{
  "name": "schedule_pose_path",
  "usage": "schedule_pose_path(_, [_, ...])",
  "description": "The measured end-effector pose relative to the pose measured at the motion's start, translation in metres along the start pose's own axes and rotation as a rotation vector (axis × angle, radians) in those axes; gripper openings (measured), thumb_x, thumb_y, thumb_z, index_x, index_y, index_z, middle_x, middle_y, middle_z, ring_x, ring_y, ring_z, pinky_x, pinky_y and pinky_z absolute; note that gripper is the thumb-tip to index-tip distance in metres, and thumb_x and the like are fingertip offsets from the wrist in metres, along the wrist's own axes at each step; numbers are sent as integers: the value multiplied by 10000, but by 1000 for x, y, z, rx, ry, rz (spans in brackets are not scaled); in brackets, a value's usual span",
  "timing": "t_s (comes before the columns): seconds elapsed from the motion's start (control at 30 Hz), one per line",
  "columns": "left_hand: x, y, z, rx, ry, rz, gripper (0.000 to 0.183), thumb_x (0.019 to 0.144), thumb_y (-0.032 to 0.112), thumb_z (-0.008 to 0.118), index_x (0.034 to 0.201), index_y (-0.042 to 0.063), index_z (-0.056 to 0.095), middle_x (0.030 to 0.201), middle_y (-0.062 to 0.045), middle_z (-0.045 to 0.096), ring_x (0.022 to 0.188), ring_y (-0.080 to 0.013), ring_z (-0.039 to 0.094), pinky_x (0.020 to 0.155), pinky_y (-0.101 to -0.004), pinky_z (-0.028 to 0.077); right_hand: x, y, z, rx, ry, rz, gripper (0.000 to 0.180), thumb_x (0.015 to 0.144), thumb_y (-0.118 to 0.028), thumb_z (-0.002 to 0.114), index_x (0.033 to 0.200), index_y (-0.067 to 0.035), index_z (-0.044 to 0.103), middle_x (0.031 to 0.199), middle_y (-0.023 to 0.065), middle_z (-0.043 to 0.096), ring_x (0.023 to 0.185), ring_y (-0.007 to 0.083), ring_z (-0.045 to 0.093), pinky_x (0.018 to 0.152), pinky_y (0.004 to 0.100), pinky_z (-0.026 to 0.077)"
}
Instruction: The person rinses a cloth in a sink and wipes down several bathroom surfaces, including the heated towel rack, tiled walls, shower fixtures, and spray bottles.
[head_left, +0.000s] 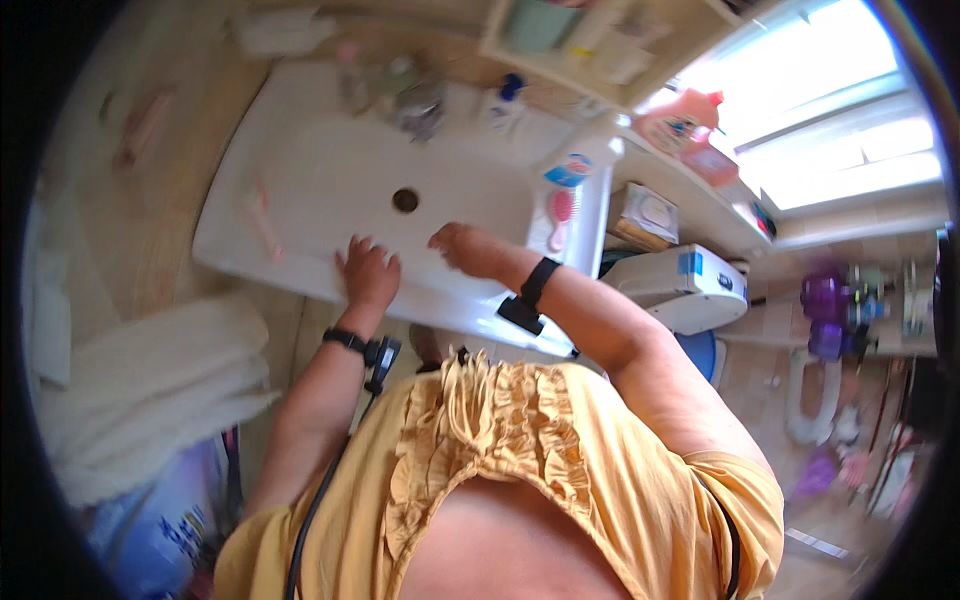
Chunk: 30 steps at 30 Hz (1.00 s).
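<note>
Both bare hands are over the near part of a white washbasin (322, 165). My left hand (370, 274) has its fingers spread and holds nothing, near the basin's front edge. My right hand (466, 250) is beside it, bent inward and blurred; its fingers are partly curled, with no object visible in them. The round dark drain (406, 200) lies just beyond the hands. A slim pink item (266, 225), perhaps a toothbrush or razor, rests on the basin's left side. A pink hairbrush (561, 217) lies on the right rim.
The faucet (420, 109) is blurred at the back. A blue-capped bottle (506, 105) and a white bottle (585, 157) stand on the basin's rim. Pink bottles (679, 124) are on the window ledge. A white towel (165, 382) hangs at the left; a toilet tank (686, 289) is at the right.
</note>
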<state>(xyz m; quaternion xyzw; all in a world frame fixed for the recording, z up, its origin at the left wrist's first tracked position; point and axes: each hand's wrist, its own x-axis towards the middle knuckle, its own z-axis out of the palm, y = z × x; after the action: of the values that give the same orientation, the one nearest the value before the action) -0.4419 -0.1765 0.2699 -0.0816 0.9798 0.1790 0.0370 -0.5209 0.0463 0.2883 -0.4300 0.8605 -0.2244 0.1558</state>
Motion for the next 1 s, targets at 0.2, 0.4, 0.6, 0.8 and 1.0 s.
schedule_pose_path(0.2, [27, -13, 32, 56, 88, 98, 306, 844, 270, 644, 1079, 75, 662, 1289, -110, 566, 1340, -337, 396, 1120, -615, 213, -110, -29, -83, 677, 370, 206, 327, 998, -191, 519, 1302, -77, 560, 1190, 149, 615, 1091, 224, 593, 907, 332, 480])
schedule_pose_path(0.4, [93, 32, 66, -496, -53, 510, 328, 845, 70, 633, 1161, -7, 588, 1210, -187, 598, 1146, -346, 554, 1005, -427, 429, -220, -22, -60, 998, 690, 671, 322, 1016, -245, 489, 1269, -90, 613, 1147, 69, 631, 1022, 121, 563, 900, 289, 459])
schedule_pose_path(0.6, [35, 243, 48, -1412, -1721, 382, 641, 988, 563, 387, 1426, 95, 394, 1366, -99, 530, 1272, -279, 492, 1068, -439, 383, -238, -58, -52, 1409, 1083, 448, 344, 1004, -302, 527, 1211, -49, 634, 1136, 56, 647, 1016, 106, 576, 903, 274, 460])
schedule_pose_path(0.8, [-25, 345, 60, -1151, -2297, 46, 652, 976, 632, 296, 1310, 116, 511, 1297, -86, 578, 1207, -274, 546, 1033, -442, 425, -276, -51, -16, 393, 1409, 841, 308, 976, -268, 548, 1182, -60, 644, 1209, 90, 629, 1138, 215, 570, 998, 363, 433])
schedule_pose_path(1.0, [-49, 373, 84, -671, -2223, 369, 269, 1004, 158, 507, 1253, 62, 543, 1166, -43, 629, 1044, -156, 616, 887, -335, 500, -306, -93, 28, 54, 1421, 1241, 366, 994, -195, 473, 1319, -39, 536, 1329, 173, 534, 1232, 345, 508, 1065, 405, 391])
